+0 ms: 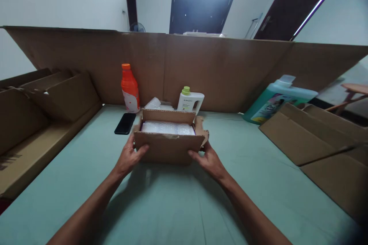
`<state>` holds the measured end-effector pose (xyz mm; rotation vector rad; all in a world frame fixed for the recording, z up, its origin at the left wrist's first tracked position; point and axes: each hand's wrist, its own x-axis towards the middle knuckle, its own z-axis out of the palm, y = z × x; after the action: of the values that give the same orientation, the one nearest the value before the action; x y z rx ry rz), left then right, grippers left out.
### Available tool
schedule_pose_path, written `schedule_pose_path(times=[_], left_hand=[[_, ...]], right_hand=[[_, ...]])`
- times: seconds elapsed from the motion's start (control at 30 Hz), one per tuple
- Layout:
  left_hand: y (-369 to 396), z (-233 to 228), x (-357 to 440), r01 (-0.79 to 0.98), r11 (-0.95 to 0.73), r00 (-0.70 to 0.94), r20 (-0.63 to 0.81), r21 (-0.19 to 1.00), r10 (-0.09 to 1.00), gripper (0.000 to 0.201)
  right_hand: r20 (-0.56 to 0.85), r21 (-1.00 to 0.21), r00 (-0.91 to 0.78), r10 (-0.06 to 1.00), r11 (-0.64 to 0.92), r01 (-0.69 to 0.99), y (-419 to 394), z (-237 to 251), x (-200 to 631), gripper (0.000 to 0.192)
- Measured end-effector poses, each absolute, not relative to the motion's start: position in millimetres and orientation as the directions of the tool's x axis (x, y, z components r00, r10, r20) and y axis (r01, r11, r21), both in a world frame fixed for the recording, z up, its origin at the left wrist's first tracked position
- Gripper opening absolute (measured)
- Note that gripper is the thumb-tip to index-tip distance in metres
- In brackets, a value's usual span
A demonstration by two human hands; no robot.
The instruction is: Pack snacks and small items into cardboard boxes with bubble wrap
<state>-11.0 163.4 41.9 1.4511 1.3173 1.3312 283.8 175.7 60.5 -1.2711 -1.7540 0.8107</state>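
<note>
A small brown cardboard box (166, 149) with its top open is gripped between my two hands in the middle of the view. Bubble wrap (168, 128) fills the inside, and what it covers, if anything, is hidden. My left hand (129, 155) holds the box's left end, thumb on the front face and fingers behind. At the opposite end, my right hand (209, 160) grips the lower right corner, also with its thumb on the front. A torn-looking flap (201, 126) sticks up above my right hand.
Behind the box stand a red-orange bottle (130, 90), a white bottle (189, 101) with a green cap and a crumpled white wrap (153, 103). A black phone (125, 123) lies to the left. A teal jug (276, 99) and cardboard boxes (304, 134) are at right. Cardboard panels (143, 53) edge the green cloth (172, 206).
</note>
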Motion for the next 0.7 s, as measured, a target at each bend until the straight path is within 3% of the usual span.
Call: schedule_pose_path(times=[0.1,0.2,0.33,0.43,0.7], left_hand=[[158,43,0,0.143,-0.219,-0.085,0.232,0.965,0.969,0.082],[120,32,-17,0.206,-0.238,-0.106,0.264,0.949,0.959,0.079],[68,27,-67,0.3,-0.145,-0.306,0.239,0.943,0.921,0.073],[69,40,-83,0.293,-0.112,-0.383,0.224,0.95,0.896,0.078],[155,48,33,0.122,-0.234,0.097,0.223,0.965,0.97,0.084]], right_hand=[[0.263,-0.874,-0.12,0.957,0.289,0.39,167,54,274,0.077],[0.308,-0.86,-0.104,0.946,0.323,0.396,143,44,264,0.077],[0.39,-0.814,-0.284,0.876,0.473,0.338,125,42,224,0.081],[0.383,-0.818,-0.335,0.861,0.484,0.311,136,53,200,0.084],[0.304,-0.833,0.066,0.95,0.232,0.503,111,56,306,0.067]])
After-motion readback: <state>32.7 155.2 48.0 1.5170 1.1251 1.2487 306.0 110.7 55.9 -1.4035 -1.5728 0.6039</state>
